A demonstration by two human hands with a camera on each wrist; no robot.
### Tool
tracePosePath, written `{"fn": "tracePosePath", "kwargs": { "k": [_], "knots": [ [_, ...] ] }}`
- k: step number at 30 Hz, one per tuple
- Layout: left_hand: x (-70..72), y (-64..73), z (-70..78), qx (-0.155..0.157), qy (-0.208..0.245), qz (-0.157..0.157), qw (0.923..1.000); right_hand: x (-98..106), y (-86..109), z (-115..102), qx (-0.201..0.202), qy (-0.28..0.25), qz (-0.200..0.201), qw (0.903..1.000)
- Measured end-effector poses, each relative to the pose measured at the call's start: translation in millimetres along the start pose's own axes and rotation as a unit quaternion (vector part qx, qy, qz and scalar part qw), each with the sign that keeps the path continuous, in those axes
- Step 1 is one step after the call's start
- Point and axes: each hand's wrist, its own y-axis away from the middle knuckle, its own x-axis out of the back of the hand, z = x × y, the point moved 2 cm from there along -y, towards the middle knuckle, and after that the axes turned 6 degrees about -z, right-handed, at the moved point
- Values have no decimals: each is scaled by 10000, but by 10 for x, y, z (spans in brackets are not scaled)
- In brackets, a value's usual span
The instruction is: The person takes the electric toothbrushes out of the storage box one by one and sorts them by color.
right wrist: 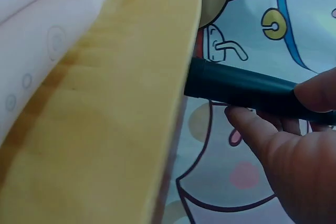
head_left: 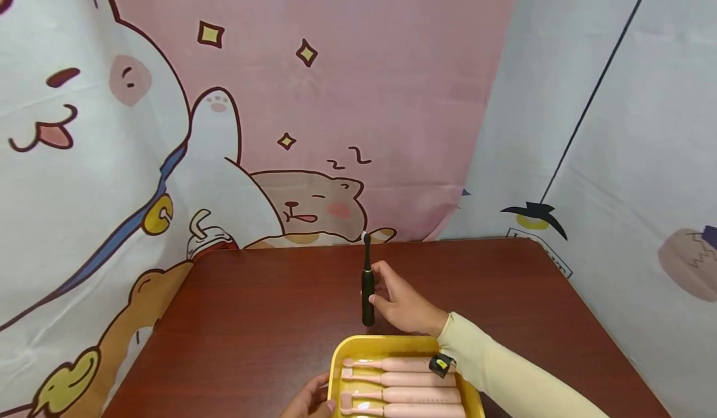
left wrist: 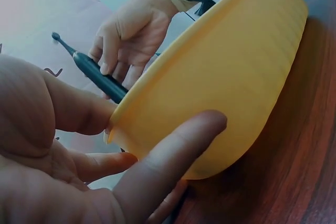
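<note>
A black electric toothbrush (head_left: pixel 367 293) is pinched between the thumb and fingers of my right hand (head_left: pixel 400 303), brush head up, just beyond the yellow basket. In the right wrist view the basket wall hides part of the view beside the handle (right wrist: pixel 241 87). My left hand (head_left: pixel 310 399) holds the near left side of the yellow basket (head_left: pixel 336 368); in the left wrist view its thumb and fingers grip the rim and wall (left wrist: pixel 231 72). Inside the basket lie several pink electric toothbrushes (head_left: pixel 420 395) side by side, heads toward the left.
A dark red-brown wooden table (head_left: pixel 269 312) carries the basket. Behind it hangs a pink and white cloth (head_left: pixel 392 94) printed with cartoon animals, meeting the table's back edge. A small black camera (head_left: pixel 442 364) sits on the right wrist over the basket's right side.
</note>
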Motion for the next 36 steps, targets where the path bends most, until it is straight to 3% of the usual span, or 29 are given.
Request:
{"fn": "tracePosePath", "kwargs": {
  "k": [5, 12, 21, 28, 36],
  "knots": [
    [-5, -8, -10, -180, -51, -70, 9998, -67, -117, 120, -121, -99, 313, 9994],
    [-16, 0, 10, -223, -84, -103, 9997, -189, -243, 226, -140, 209, 614, 9978],
    [-18, 12, 23, -107, -16, 11, 9999, -313, -264, 293, -371, 599, 510, 9962],
    [-23, 25, 29, -135, 34, -26, 9999, -356, -245, 325, -561, 474, 266, 9969],
    [-12, 40, 19, -120, 112, -56, 9998, -381, -257, 350, -580, 626, 362, 9957]
  ]
}}
